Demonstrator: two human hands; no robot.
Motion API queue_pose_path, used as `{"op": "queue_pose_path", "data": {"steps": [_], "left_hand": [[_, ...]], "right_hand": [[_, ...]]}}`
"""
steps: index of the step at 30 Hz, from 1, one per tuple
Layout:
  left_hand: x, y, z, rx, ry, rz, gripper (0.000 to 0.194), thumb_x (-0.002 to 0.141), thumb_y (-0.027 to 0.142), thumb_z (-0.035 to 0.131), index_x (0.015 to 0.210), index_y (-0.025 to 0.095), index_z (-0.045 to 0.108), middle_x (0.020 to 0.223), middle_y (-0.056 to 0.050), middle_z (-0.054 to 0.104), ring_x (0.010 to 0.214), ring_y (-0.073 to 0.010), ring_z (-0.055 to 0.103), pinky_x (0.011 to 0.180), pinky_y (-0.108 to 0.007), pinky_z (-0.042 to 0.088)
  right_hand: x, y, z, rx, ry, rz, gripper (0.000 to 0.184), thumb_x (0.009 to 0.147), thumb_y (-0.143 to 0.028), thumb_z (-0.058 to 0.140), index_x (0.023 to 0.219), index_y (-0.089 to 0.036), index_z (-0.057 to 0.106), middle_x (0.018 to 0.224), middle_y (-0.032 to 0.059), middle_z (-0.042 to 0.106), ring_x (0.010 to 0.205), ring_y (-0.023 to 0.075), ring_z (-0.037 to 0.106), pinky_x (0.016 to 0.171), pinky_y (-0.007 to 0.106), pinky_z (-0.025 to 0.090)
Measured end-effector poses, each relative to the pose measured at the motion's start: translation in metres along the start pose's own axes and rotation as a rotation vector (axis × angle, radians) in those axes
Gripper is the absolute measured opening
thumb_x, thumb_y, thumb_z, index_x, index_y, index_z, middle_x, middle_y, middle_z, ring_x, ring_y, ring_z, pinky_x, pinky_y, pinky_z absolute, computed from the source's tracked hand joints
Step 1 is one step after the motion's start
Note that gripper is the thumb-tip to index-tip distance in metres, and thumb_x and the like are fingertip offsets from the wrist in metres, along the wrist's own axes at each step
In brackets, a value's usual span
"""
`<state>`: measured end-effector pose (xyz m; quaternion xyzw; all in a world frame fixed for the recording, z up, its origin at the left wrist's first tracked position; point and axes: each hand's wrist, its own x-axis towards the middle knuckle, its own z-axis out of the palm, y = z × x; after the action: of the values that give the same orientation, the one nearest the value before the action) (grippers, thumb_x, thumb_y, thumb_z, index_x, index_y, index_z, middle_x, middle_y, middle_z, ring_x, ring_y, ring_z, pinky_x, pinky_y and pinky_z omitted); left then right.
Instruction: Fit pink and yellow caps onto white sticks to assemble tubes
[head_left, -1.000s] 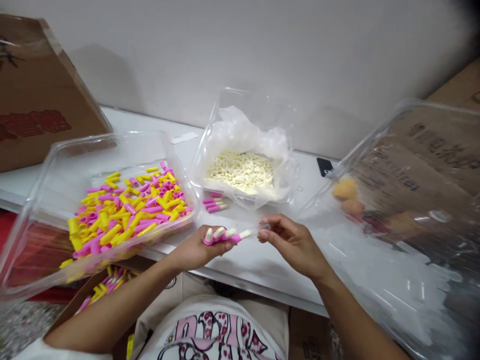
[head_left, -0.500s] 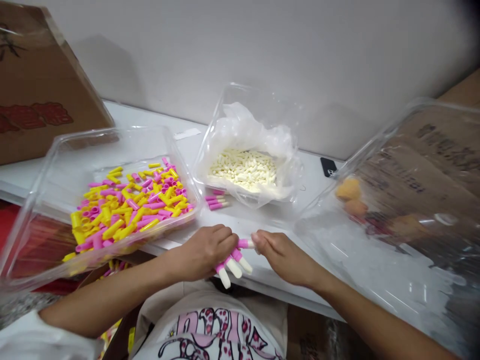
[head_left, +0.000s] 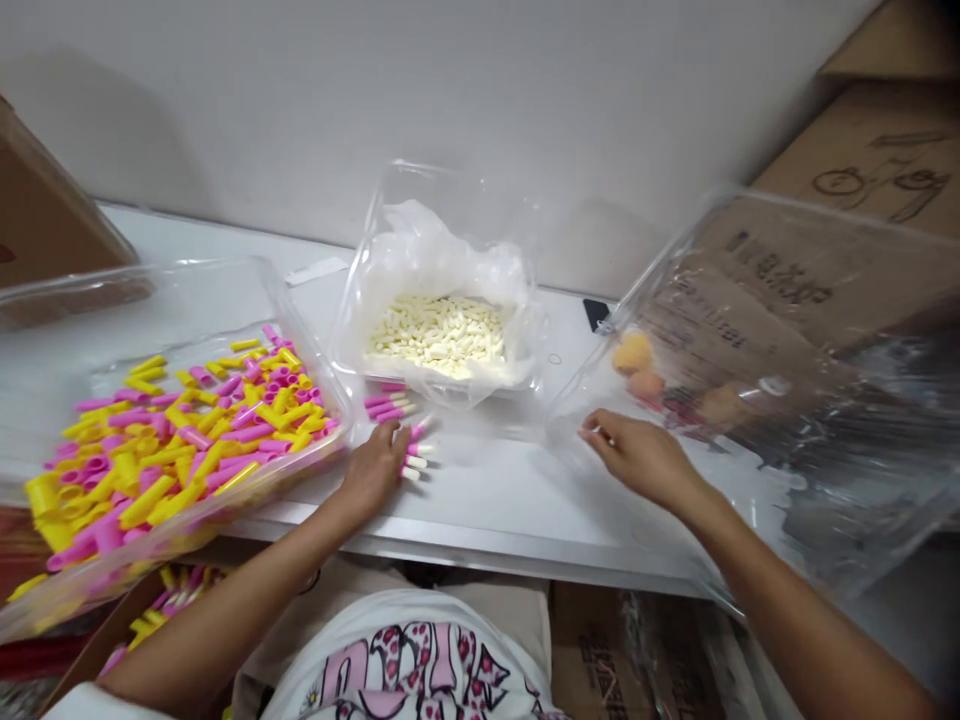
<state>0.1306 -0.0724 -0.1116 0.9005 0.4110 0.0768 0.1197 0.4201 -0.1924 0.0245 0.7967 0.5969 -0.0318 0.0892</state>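
Note:
My left hand (head_left: 376, 468) is low over the table, its fingers closed around several pink tubes with white tips (head_left: 415, 462), which fan out to the right and look blurred. Just behind it lie more pink tubes with white tips (head_left: 388, 403), side by side on the table. My right hand (head_left: 646, 460) is held apart at the right, over the near-left side of a clear bin. Its thumb and fingertips are curled together, and I see nothing between them. White pieces (head_left: 442, 335) fill a bag-lined clear box. Loose pink and yellow tubes (head_left: 187, 430) lie in the left bin.
The clear box (head_left: 341, 345) stands near the wall. At the right, the large clear bin (head_left: 720, 190) holds orange and yellow round things (head_left: 634, 355). A dark phone (head_left: 596, 315) lies behind it. Cardboard boxes (head_left: 885, 160) stand at the right; another (head_left: 52, 200) is at the left.
My left hand has moved forward and left with the tubes, close to those on the table. My right hand has drawn away to the right from the tube it was touching. The view has shifted right.

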Motion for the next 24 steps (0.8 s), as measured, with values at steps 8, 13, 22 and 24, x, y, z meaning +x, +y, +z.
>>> {"op": "queue_pose_path", "data": {"steps": [8,13,22,24], "left_hand": [[-0.01,0.014,-0.01,-0.376,0.043,-0.083,0.028,0.08,0.018,0.044,0.108,0.016,0.048,0.08,-0.005,0.065,0.07,-0.0197,0.06,0.062,-0.027,0.041],[-0.018,0.023,-0.023,-0.73,0.04,-0.017,0.022,0.086,0.034,0.043,0.082,0.017,0.057,0.071,-0.001,0.061,0.066,-0.0154,0.055,0.062,-0.024,0.038],[-0.025,0.026,-0.039,-1.067,-0.12,-0.224,0.032,0.083,0.044,0.049,0.07,0.015,0.054,0.062,0.002,0.051,0.054,-0.01,0.042,0.051,-0.022,0.032],[-0.025,0.03,-0.046,-1.077,-0.149,-0.182,0.034,0.083,0.045,0.05,0.066,0.016,0.051,0.06,0.003,0.048,0.054,-0.0093,0.04,0.051,-0.022,0.031]], "right_hand": [[0.046,0.034,0.021,-0.252,-0.27,-0.041,0.039,0.078,-0.007,0.04,0.107,-0.02,0.062,0.108,0.0119,0.061,0.091,0.0231,0.06,0.059,0.028,0.034],[0.074,0.036,0.024,-0.249,-0.358,-0.156,0.027,0.073,-0.007,0.052,0.091,-0.019,0.068,0.099,0.0116,0.063,0.087,0.0238,0.06,0.061,0.029,0.035],[0.037,0.014,-0.003,-0.006,0.074,-0.224,0.022,0.092,-0.03,0.036,0.092,-0.015,0.052,0.087,0.0105,0.061,0.076,0.02,0.058,0.063,0.029,0.038],[0.02,-0.013,-0.009,0.254,0.057,-0.358,0.022,0.093,-0.035,0.038,0.1,-0.017,0.048,0.081,0.0055,0.062,0.072,0.0171,0.058,0.064,0.027,0.04]]}}
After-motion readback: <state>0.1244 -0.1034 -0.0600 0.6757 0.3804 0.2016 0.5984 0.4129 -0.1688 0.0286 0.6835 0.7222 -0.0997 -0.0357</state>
